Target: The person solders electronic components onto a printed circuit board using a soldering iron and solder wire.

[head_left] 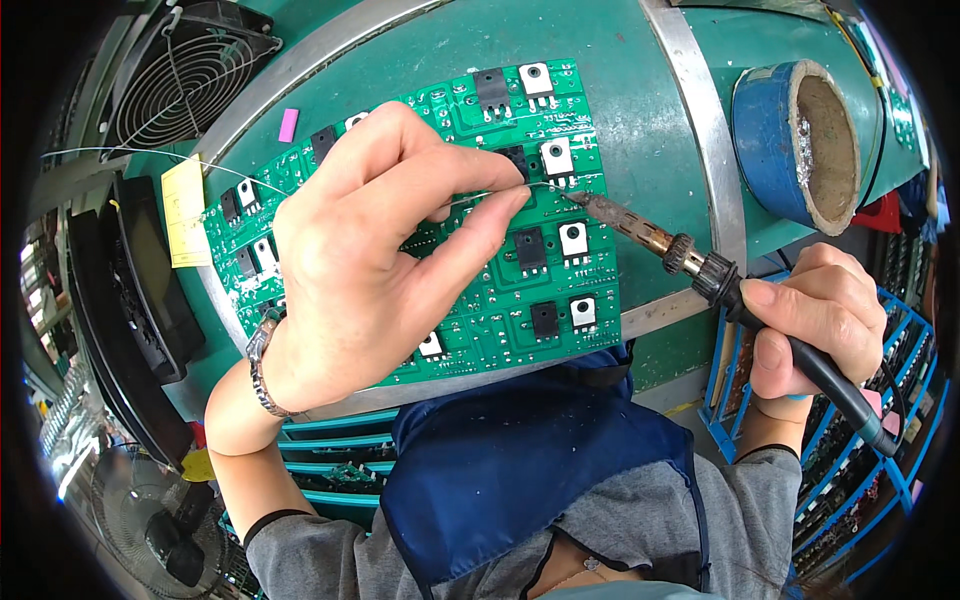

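left hand (pixel 355 240) pinching some thin wire (pixel 545 184), right hand (pixel 822 318) gripping a chunky soldering iron (pixel 718 279), tip (pixel 577 198) sitting right by the wire's end, green circuit board (pixel 488 292) chilling under the left hand

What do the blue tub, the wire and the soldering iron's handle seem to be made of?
Blue tub: probably thick cardboard, painted or wrapped; its rim shows rough and brown.
Wire: likely metal, perhaps solder; it looks thin, silvery and curved.
Soldering iron's handle: apparently black plastic, smooth with a slight sheen, though rubber is possible.
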`<state>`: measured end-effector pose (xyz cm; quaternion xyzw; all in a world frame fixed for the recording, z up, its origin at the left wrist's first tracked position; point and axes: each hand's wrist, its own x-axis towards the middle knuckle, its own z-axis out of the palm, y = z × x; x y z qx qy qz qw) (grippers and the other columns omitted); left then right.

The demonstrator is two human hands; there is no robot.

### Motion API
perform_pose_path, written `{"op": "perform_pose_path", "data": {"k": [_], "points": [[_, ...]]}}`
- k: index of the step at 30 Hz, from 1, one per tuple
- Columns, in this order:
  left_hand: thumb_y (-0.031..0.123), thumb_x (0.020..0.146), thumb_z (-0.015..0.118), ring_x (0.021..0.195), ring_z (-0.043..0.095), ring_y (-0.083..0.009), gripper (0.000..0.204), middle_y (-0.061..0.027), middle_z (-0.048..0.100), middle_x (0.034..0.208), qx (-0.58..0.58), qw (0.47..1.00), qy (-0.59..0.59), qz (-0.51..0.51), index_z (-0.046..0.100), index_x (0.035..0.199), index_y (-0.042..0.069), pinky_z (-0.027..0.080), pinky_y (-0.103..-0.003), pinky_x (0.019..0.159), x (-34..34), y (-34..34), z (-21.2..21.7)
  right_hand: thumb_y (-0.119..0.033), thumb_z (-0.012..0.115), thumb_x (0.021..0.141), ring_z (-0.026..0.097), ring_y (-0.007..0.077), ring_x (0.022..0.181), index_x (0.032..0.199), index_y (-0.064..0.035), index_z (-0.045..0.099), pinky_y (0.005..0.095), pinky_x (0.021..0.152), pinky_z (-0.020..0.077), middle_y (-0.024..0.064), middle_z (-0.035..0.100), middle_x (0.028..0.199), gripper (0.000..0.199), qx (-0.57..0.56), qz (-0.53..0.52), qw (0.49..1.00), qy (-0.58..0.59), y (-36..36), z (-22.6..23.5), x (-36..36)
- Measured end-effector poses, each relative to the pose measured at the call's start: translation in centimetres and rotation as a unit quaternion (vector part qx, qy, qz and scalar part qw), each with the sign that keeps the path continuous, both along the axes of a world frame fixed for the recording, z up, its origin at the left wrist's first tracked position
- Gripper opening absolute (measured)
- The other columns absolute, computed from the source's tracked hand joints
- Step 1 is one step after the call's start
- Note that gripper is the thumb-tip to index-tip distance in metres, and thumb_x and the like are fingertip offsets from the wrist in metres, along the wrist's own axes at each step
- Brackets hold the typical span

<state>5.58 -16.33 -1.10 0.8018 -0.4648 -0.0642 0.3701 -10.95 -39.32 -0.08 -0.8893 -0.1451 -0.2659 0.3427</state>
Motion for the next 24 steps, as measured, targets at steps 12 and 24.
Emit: {"op": "perform_pose_path", "data": {"k": [12, 24], "points": [[-0.001, 0.071, 0.077, 0.058, 0.039, -0.0049, 0.018, 0.0025, 0.046, 0.071, 0.005, 1.0, 0.006, -0.005, 0.072, 0.087, 0.006, 0.029, -0.021, 0.049, -0.05, -0.23, -0.38, -0.012, 0.072, 0.076, 0.047, 0.01, 0.043, 0.086, -0.002, 0.071, 0.0219, 0.037, 0.0333, 0.0, 0.058, 0.06, 0.015, -0.01, 0.008, 1.0, -0.001, -0.11, -0.13, 0.13], [-0.001, 0.072, 0.077, 0.058, 0.04, -0.0052, 0.018, 0.0023, 0.048, 0.071, 0.0, 1.0, 0.007, -0.006, 0.072, 0.087, 0.006, 0.03, -0.021, 0.049, -0.07, -0.51, -0.46, -0.012, 0.072, 0.076, 0.046, 0.0101, 0.043, 0.088, -0.0018, 0.071, 0.0217, 0.037, 0.033, -0.0006, 0.056, 0.061, 0.015, -0.025, 0.024, 0.999, 0.023, -0.18, 0.49, -0.04]]}}
